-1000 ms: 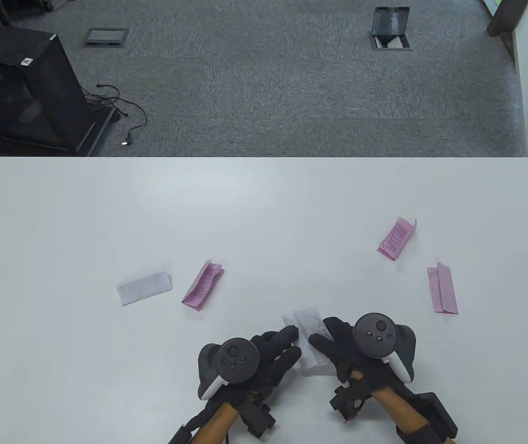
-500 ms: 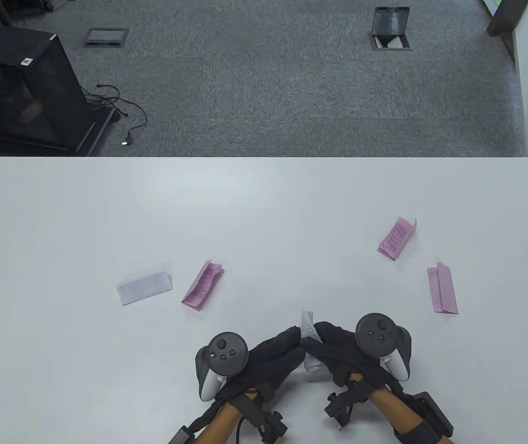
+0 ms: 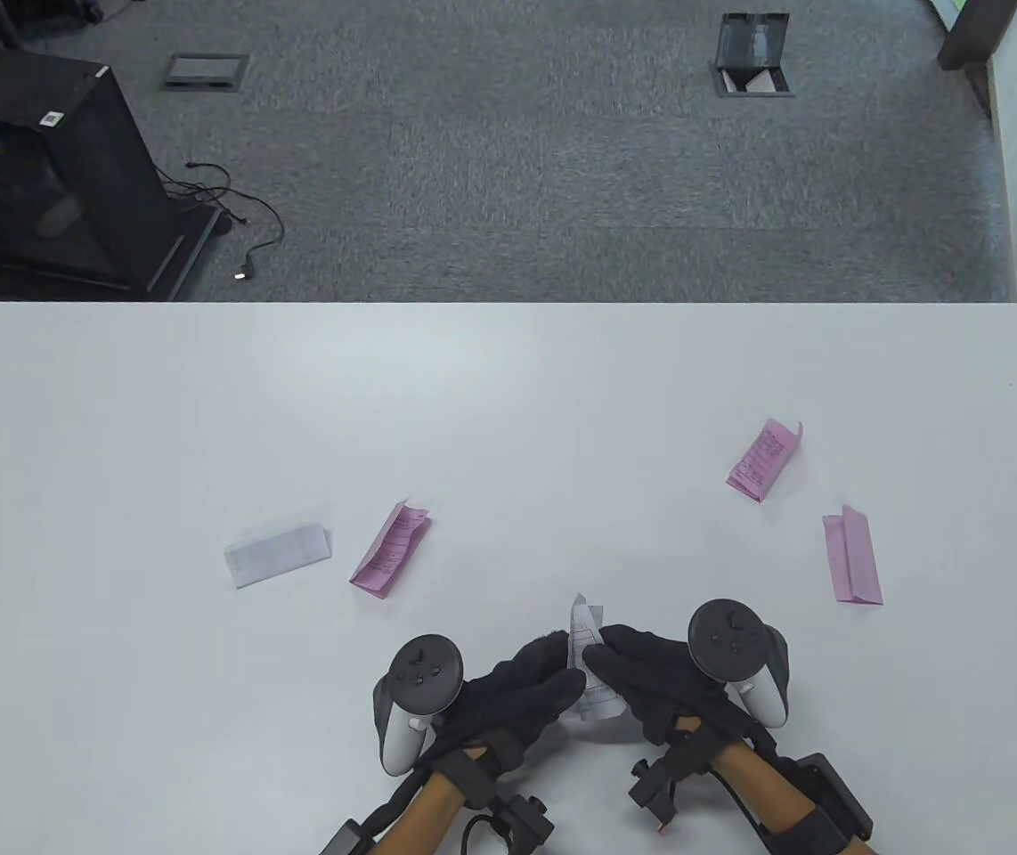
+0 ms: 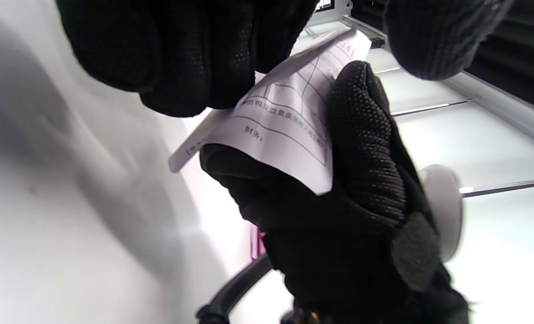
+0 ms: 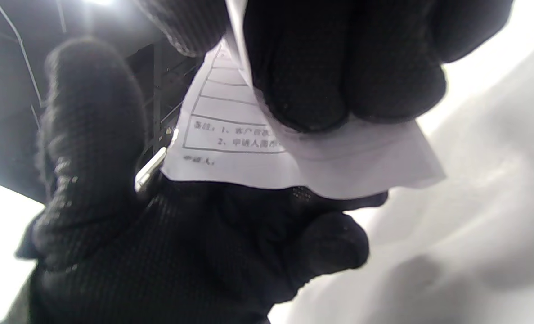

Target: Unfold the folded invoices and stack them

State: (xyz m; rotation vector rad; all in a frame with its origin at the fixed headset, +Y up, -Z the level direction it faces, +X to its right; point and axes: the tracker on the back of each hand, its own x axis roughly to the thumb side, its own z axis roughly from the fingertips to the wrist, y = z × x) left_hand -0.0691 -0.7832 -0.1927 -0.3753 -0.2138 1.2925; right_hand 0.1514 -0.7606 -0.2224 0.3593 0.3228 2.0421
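Both hands pinched the same white invoice (image 3: 587,663), raised off the table (image 3: 508,401) near its front edge. The right hand (image 3: 651,677) had its fingertips (image 5: 311,90) closed over the upper part of the sheet, and the left hand (image 3: 517,699) gripped the opposite side; in the left wrist view a gloved finger (image 4: 361,135) lay across the printed grid of the paper. The sheet stood nearly on edge between the two hands, still creased, its panels only partly spread.

The likely trouble from here was tearing or a slip. If the hands pulled apart faster than the crease gave way, thin paper could rip at the fold; if one pinch sat over both layers, the panels would stay shut however hard the hands pulled. A loose grip on either side could let the sheet drop half opened.

Counted across the table: five other folded invoices lay untouched. Two were white or nearly so only in one case, the white slip (image 3: 277,554) on the left; beside it lay a pink slip (image 3: 390,559). Well apart on the right lay two more pink ones, the farther pink slip (image 3: 764,460) and the nearer pink slip (image 3: 852,557). That made four on the table, not five: one white, three pink, plus the held white one. No stack was visible yet.
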